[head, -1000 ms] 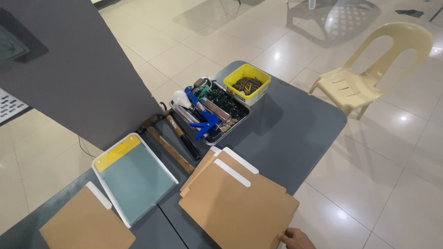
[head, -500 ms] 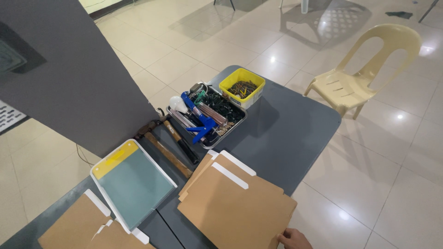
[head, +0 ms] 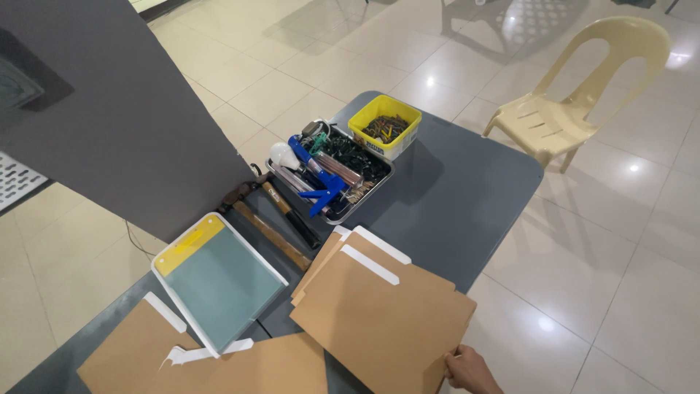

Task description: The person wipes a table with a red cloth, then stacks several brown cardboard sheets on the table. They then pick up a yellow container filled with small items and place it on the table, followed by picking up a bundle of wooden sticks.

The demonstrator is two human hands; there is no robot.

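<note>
More brown folders have entered at seven o'clock; my right hand (head: 470, 370) pinches the kraft folder stack (head: 383, 314) corner, best held gently.

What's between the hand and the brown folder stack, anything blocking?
Nothing visible. The right hand is already at the near corner of the brown folder stack, fingers touching its edge. The left hand is out of view.

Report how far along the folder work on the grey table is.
Laid out: two brown folders at the near edge, beside a white tray. In hand: the right hand touches the corner of the stacked folders. Untouched: hammers, tool tray, yellow box.
</note>
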